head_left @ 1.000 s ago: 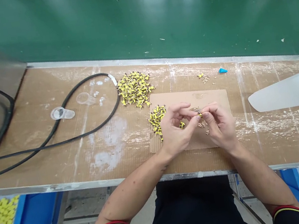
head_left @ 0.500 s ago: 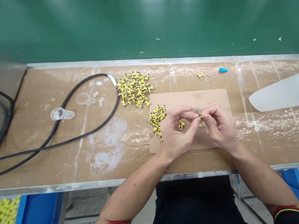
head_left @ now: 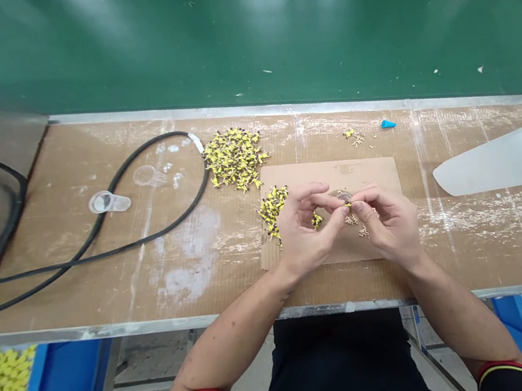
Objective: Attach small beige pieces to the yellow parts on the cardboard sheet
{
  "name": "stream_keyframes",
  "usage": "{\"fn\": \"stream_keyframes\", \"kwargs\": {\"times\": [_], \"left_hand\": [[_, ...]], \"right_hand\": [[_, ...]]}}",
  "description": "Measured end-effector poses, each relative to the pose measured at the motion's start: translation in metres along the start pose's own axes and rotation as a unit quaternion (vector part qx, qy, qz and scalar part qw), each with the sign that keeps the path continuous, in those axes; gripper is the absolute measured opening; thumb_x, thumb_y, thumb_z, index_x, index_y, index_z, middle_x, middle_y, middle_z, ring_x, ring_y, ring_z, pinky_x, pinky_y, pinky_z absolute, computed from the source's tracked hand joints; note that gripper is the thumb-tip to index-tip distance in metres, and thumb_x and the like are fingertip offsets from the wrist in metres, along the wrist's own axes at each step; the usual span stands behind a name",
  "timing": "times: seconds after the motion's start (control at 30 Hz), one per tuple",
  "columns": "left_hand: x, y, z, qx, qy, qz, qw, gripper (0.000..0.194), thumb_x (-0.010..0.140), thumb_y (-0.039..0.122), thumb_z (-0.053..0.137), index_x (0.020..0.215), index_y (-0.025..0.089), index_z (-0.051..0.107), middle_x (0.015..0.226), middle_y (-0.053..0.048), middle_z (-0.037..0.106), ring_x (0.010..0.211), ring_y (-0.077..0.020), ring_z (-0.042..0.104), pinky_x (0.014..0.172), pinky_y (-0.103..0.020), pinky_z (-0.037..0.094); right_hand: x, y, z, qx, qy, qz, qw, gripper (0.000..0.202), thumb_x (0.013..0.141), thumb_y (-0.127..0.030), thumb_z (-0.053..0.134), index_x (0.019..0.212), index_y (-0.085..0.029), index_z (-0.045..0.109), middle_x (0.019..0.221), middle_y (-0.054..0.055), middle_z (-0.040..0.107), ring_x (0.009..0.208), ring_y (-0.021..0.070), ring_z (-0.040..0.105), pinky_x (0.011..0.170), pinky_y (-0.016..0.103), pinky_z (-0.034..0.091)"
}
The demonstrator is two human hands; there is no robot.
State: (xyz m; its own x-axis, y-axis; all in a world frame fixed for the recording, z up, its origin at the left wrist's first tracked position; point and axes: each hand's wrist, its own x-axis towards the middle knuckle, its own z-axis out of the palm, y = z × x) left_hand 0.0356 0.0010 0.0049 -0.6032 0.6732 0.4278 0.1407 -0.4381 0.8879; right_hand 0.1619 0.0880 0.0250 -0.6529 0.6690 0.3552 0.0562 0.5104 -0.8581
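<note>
a green belt (head_left: 196,46) runs along the far side of the bench (head_left: 490,250), whose brown covering is scuffed and streaked with white. a card (head_left: 371,170) lies on it right in front of the person, probably so that tiny parts show up on a clean patch within easy reach. over the card, the left hand (head_left: 309,227) and right hand (head_left: 390,220) meet nearly tip to tip, thumb and forefinger of each closed to a pinch on one small yellow piece (head_left: 348,205); something that small likely leaves room for fingertips only. the left's other fingers arch loosely away, while the right's are curled in. the piece is mostly hidden, so from here i can't fairly tell its shape. just beyond the fingers sits a clear dish (head_left: 342,195), with pale bits (head_left: 351,220) scattered nearer the person, perhaps kept there for a short reach. a small heap (head_left: 273,209) of yellow parts is at the card's left edge, beside the left hand, and a larger heap (head_left: 234,156) lies farther back, off the card. the bottle (head_left: 500,162) lies on its side well to the right, seemingly out of the elbows' way.
</note>
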Motion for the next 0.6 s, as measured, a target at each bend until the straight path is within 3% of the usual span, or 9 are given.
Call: {"fn": "stream_keyframes", "kwargs": {"times": [0.17,0.43,0.6], "left_hand": [[0.0004,-0.0005,-0.0015,0.005,-0.018,0.026,0.999,0.037,0.087,0.011,0.078,0.116,0.022,0.059,0.081,0.003,0.074,0.076,-0.0101,0.076,0.077,-0.02,0.061],[0.0044,0.0034,-0.0028,-0.048,-0.034,-0.033,0.998,0.039,0.087,0.014,0.079,0.117,0.023,0.056,0.081,0.004,0.076,0.074,-0.0102,0.076,0.073,-0.019,0.062],[0.0045,0.0037,-0.0028,-0.055,-0.029,-0.034,0.997,0.038,0.086,0.015,0.08,0.115,0.023,0.056,0.081,0.004,0.076,0.074,-0.0095,0.076,0.074,-0.019,0.062]], "right_hand": [[0.0016,-0.0005,-0.0029,0.005,-0.016,-0.002,1.0,0.01,0.096,-0.018,0.066,0.088,-0.023,0.069,0.078,-0.002,0.071,0.067,0.0119,0.059,0.063,0.027,0.047],[0.0,0.0007,-0.0036,0.026,-0.01,0.008,1.0,0.011,0.098,-0.018,0.066,0.093,-0.025,0.073,0.084,-0.002,0.075,0.074,0.0127,0.064,0.066,0.028,0.05],[-0.0005,0.0006,-0.0036,0.028,-0.006,0.011,1.0,0.01,0.097,-0.019,0.067,0.093,-0.025,0.075,0.085,-0.001,0.076,0.073,0.0133,0.064,0.066,0.029,0.051]]}}
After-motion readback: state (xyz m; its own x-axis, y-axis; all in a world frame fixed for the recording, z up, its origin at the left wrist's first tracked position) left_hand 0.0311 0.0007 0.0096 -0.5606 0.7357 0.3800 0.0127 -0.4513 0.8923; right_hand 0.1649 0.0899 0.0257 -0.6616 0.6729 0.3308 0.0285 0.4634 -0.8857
